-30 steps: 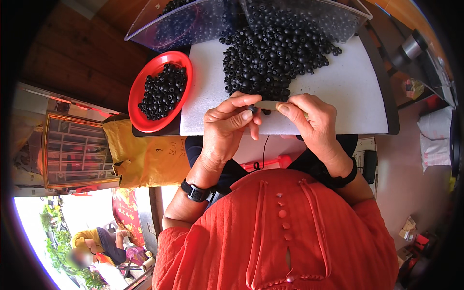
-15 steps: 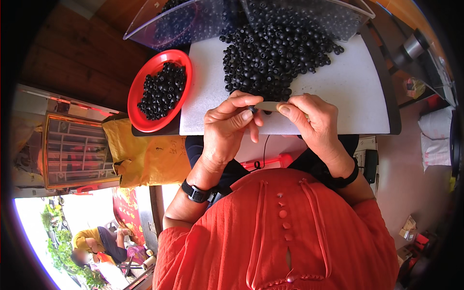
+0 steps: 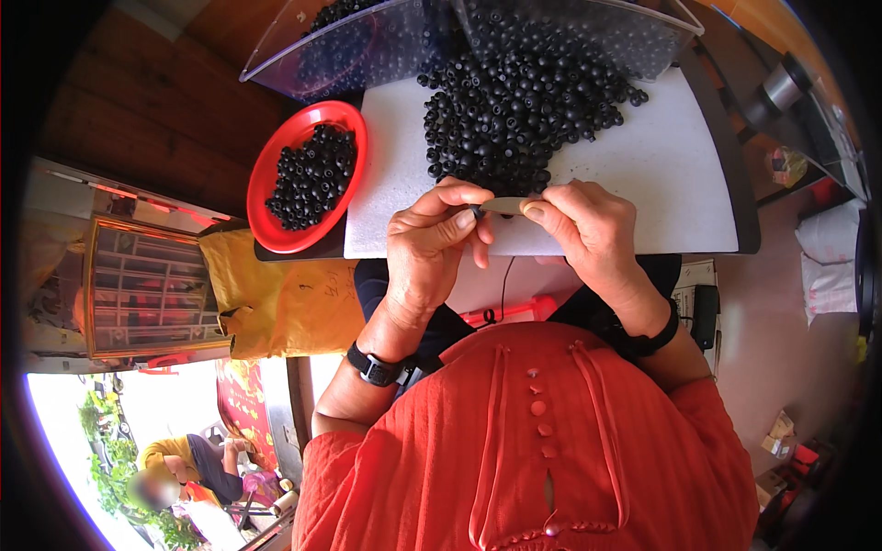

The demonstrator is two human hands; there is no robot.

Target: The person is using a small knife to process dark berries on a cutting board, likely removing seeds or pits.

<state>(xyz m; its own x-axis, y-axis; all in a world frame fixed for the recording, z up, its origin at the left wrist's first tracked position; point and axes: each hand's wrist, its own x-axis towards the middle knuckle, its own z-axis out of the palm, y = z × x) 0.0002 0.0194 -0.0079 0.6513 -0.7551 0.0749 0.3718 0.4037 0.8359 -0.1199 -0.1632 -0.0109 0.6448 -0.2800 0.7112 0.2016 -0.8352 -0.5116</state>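
Note:
My left hand [image 3: 428, 234] pinches a small black hollow bead-like piece [image 3: 476, 210] between thumb and fingers, mostly covered by them. In my right hand [image 3: 595, 230] is a thin, flat, greyish-tan blade [image 3: 504, 206], gripped at its right end. Its left end meets the black piece or lies right against it; I cannot tell how deep. Both hands are above the near edge of a white board [image 3: 661, 170]. Just beyond them spreads a heap of similar round black pieces [image 3: 510, 110]. More of these fill a red plate [image 3: 260, 216] to the left.
A clear plastic bin [image 3: 344, 64] with black pieces stands at the far edge of the board. Below the plate hangs a yellow-brown paper sack [image 3: 285, 312]. White bags [image 3: 827, 262] are at the right. Another person [image 3: 197, 459] sits in the background at lower left.
The blade has turned slightly, so more of its flat face shows near the black piece. My right hand has shifted a little left. The whole view has moved slightly.

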